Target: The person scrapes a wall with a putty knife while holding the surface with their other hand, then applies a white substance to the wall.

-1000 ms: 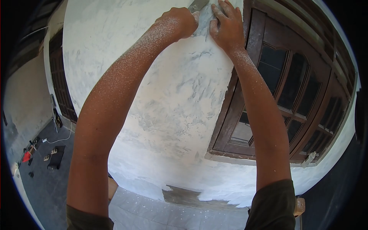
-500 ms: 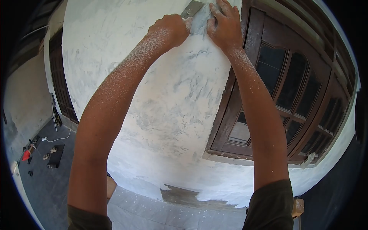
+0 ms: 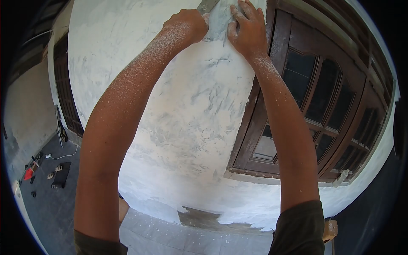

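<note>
On the white plastered wall [image 3: 191, 106] beside the window [image 3: 314, 93], your left hand [image 3: 189, 23] clamps the scraper [image 3: 207, 6]; your right hand [image 3: 247, 29] presses flat, fingers spread.

To our right, a dark brown wooden window [image 3: 323, 106] with several glass panes, set in the wall. Far left, a second dark wooden frame [image 3: 63, 85]. Below left, on the grey floor [image 3: 55, 208], we list a black mat [image 3: 62, 174], a red item [image 3: 29, 174], a white cable [image 3: 68, 153] and small scattered bits too small to identify.
</note>
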### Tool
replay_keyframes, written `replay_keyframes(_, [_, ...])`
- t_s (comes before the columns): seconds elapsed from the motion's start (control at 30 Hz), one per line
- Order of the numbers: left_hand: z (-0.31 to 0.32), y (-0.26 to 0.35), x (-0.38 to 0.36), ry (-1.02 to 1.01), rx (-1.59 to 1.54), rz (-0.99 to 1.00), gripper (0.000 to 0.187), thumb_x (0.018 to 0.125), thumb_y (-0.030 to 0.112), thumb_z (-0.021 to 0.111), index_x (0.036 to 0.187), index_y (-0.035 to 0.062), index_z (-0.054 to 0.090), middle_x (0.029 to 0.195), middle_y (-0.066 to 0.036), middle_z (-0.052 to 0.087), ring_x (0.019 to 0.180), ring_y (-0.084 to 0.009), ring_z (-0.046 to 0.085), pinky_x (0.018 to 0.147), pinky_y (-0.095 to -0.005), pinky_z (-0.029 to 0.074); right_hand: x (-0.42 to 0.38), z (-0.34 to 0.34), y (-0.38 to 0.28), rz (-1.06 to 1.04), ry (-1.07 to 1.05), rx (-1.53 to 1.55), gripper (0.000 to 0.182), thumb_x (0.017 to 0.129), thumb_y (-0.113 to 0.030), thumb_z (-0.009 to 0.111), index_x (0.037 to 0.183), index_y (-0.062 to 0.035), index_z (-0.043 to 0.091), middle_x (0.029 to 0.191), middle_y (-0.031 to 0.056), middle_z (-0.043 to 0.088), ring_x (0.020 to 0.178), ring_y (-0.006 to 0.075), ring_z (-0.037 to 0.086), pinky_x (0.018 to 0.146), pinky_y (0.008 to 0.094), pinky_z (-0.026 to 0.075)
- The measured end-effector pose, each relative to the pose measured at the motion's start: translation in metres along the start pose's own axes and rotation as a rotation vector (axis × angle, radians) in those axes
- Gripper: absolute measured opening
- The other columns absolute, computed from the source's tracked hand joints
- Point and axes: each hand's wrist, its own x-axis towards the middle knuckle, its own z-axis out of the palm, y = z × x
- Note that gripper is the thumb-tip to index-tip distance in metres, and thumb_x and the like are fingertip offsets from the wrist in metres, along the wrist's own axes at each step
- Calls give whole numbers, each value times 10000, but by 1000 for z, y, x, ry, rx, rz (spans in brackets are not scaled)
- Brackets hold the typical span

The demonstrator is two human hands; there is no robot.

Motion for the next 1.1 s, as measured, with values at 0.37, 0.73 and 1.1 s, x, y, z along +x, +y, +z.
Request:
replay_keyframes(0.37, [7,3,1,12,61,26,461,1094,411,462,1266,59,705,1116,-156,746,997,-270,753,852,-422,611,1,1,1,-18,15,1,445,824,-61,600,1242,76,664,1406,264,578,1385,428,470,1217,546,299])
replay_keyframes(0.73, [8,5,-4,66,45,16,431,1081,377,479,1285,68,700,1135,-176,742,1072,-304,736,908,-424,595,3,2,2,-26,31,8,433,827,-75,619,1236,60,670,1406,254,577,1386,423,467,1213,546,305])
replay_keyframes(1.1, [1,1,4,7,83,23,449,1094,381,459,1280,49,696,1132,-165,746,1012,-284,753,886,-435,606,2,8,12,-68,39,-88,477,848,-121,626,1309,-4,662,1409,209,596,1376,371,502,1209,535,325])
